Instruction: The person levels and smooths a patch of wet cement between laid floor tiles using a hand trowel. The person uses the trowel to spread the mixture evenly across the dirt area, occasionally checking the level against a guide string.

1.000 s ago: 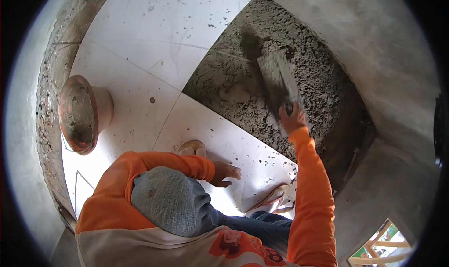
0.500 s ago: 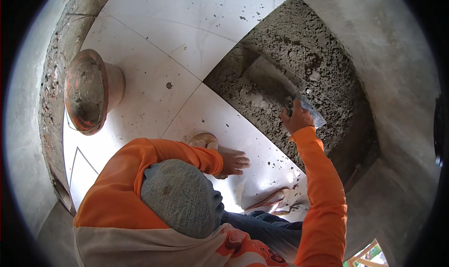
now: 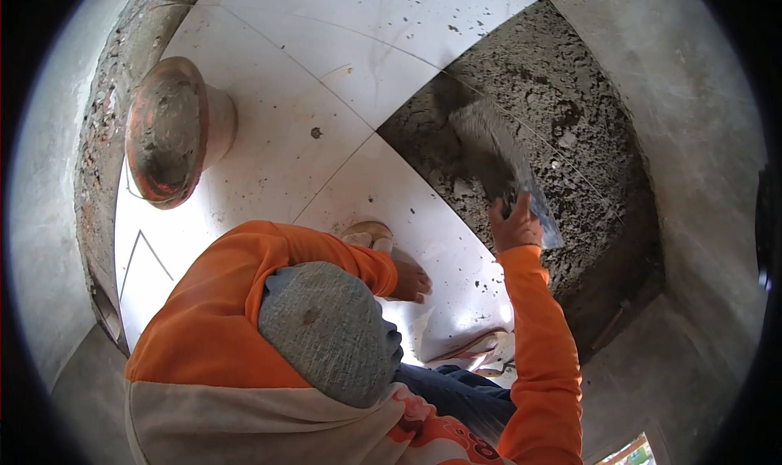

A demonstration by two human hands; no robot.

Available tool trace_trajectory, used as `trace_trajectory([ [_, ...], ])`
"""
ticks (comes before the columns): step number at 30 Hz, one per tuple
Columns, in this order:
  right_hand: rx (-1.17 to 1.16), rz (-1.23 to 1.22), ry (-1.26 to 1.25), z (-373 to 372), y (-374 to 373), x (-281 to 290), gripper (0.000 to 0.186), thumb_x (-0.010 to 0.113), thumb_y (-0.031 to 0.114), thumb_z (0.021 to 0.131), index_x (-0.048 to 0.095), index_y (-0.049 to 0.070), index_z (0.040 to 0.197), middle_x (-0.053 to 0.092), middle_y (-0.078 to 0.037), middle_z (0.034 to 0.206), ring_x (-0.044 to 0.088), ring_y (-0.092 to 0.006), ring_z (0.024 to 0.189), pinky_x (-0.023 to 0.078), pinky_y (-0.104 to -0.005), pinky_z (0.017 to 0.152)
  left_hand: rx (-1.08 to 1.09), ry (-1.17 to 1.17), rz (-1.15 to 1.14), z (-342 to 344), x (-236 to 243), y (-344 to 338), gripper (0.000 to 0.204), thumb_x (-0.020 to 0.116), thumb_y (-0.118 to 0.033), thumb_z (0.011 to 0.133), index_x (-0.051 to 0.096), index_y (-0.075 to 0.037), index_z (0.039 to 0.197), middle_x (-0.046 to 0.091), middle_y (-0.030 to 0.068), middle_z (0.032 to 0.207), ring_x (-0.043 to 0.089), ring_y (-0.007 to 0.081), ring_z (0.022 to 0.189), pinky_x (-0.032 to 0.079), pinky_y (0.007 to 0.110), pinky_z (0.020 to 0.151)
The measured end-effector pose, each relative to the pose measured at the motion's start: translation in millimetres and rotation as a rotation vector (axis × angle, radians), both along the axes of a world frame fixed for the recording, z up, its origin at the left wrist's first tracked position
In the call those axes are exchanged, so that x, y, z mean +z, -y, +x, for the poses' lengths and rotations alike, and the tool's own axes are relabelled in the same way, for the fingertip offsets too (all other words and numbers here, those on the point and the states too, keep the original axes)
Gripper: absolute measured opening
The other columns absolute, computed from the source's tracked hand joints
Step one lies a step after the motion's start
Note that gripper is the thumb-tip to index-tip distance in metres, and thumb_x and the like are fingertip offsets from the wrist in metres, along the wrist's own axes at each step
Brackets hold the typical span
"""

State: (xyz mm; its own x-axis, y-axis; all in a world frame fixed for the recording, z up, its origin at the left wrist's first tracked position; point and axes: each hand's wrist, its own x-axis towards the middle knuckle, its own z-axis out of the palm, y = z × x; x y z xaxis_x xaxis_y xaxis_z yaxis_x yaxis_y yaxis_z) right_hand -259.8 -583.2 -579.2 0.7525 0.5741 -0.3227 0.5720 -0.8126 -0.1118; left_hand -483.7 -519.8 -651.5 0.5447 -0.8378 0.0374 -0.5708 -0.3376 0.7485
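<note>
My right hand [image 3: 515, 225] grips the handle of a flat metal trowel [image 3: 497, 147] lying on rough wet grey mortar [image 3: 590, 147], which fills a square gap among the white tiles [image 3: 318, 50]. Lower and to the left, beside my sandaled foot, my left hand [image 3: 410, 279] rests on or just over the tile, fingers apart and holding nothing that I can see. My bent grey-clad knee [image 3: 326, 331] sits between my orange sleeves and hides part of the floor.
A cement-stained bucket [image 3: 163, 131] stands on the left tiles beside a rough strip along the curved-looking wall [image 3: 57, 204]. A grey plastered wall [image 3: 692, 115] borders the mortar on the right. A thin tool [image 3: 611, 322] lies at the mortar's lower corner. A small opening shows at bottom right.
The view has shifted, so the floor and bucket sit higher and farther right. Relative to the mortar patch, my right hand and trowel have moved leftward and toward me. My left hand stays low over the tile.
</note>
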Motion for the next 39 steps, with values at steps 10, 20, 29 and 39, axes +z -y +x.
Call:
trace_trajectory([
  [10,0.042,-0.092,-0.098,-51.9,-76.4,4.7,0.058,0.048,0.048,0.082,0.042,0.006,0.121,0.062,-0.026,0.082,0.062,-0.0412,0.073,0.050,-0.0483,0.066,0.246,0.001,0.128,-6.2,-3.0,0.2,0.009,0.050,-0.016,0.080,0.053,-0.009,0.085,0.049,0.0055,0.093,0.050,0.0211,0.092,0.043,0.035,0.083],
  [20,0.332,0.223,0.141,23.4,54.3,16.5,0.044,0.061,0.033,0.080,0.049,0.002,0.109,0.063,-0.023,0.074,0.061,-0.0404,0.065,0.049,-0.0473,0.059,0.954,0.355,0.218,32.6,-1.7,-85.5,0.042,0.061,-0.025,0.075,0.053,-0.012,0.113,0.050,0.0071,0.120,0.043,0.0243,0.119,0.028,0.048,0.102],
  [29,0.163,0.153,-0.025,1.0,28.5,5.2,0.038,0.059,0.036,0.079,0.048,0.008,0.103,0.061,-0.024,0.070,0.060,-0.0439,0.065,0.048,-0.0521,0.060,1.428,0.329,0.089,21.8,12.4,-155.2,0.036,0.061,-0.010,0.072,0.054,-0.012,0.107,0.057,0.0075,0.102,0.051,0.0280,0.101,0.033,0.046,0.094],
  [39,0.238,-0.156,-0.275,-6.8,-54.5,-9.9,0.048,0.052,0.043,0.080,0.046,0.005,0.109,0.060,-0.031,0.084,0.061,-0.0455,0.077,0.050,-0.0497,0.070,1.920,0.085,0.670,47.0,-6.6,-204.9,0.062,0.049,-0.031,0.086,0.028,0.002,0.135,0.021,0.0195,0.144,0.017,0.0376,0.134,0.012,0.052,0.108],
])
